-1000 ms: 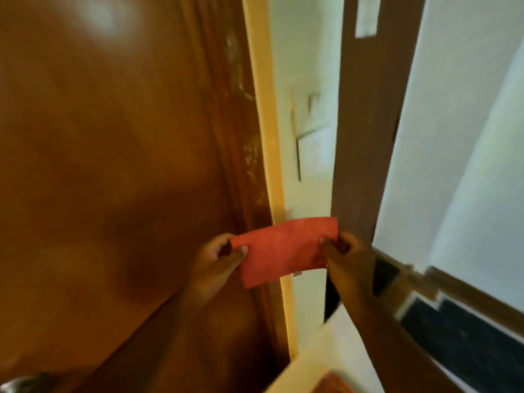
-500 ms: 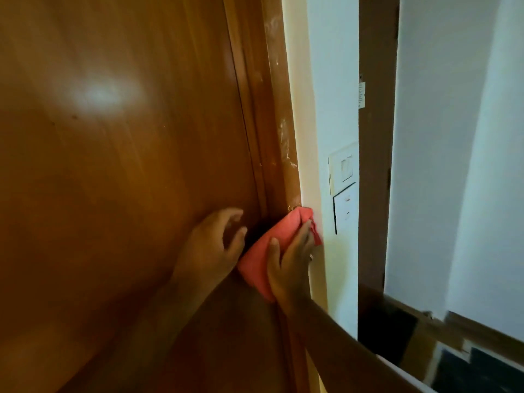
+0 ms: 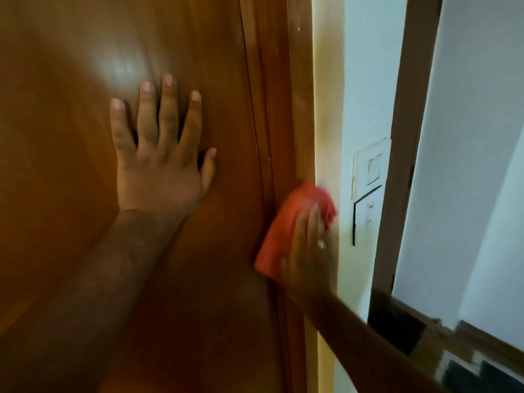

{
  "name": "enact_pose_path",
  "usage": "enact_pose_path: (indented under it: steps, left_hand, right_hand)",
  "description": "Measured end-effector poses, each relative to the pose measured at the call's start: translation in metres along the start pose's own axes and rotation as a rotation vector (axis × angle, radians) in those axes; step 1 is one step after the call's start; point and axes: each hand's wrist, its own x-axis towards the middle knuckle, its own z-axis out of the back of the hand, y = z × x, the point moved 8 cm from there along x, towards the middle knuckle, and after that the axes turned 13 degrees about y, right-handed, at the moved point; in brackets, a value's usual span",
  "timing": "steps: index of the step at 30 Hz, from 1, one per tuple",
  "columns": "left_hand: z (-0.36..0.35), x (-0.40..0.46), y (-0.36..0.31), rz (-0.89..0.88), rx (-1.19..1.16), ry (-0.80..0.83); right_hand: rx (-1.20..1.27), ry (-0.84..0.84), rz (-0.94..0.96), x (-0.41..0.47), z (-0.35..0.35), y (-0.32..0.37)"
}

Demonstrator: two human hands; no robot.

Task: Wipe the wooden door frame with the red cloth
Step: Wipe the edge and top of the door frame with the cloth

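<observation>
The wooden door frame [image 3: 286,109] runs up the middle of the view, between the brown door [image 3: 71,194] and a pale wall. My right hand [image 3: 307,251] presses the folded red cloth [image 3: 286,222] flat against the frame at mid height; the hand is blurred by motion and covers the cloth's lower right part. My left hand [image 3: 161,154] lies flat on the door with its fingers spread, a little left of the frame and higher than the cloth. It holds nothing.
White switch plates [image 3: 370,165] sit on the wall just right of the cloth. Further right stands a second brown frame [image 3: 408,137] with a white panel beyond it. A dark ledge [image 3: 397,327] juts out at the lower right.
My left hand let go of the cloth and moved up onto the door, fingers spread. My right hand took the cloth alone, bunched it and pressed it on the frame.
</observation>
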Motion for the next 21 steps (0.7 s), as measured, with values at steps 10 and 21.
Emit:
enact_pose_path:
  steps: [10, 21]
  left_hand:
    - [-0.002, 0.002, -0.001, 0.017, 0.027, -0.025]
    - [-0.003, 0.003, 0.000, 0.012, 0.008, -0.042]
  right_hand:
    - [0.402, 0.051, -0.137, -0.067, -0.045, -0.010]
    - [0.230, 0.400, -0.078, -0.171, -0.097, -0.047]
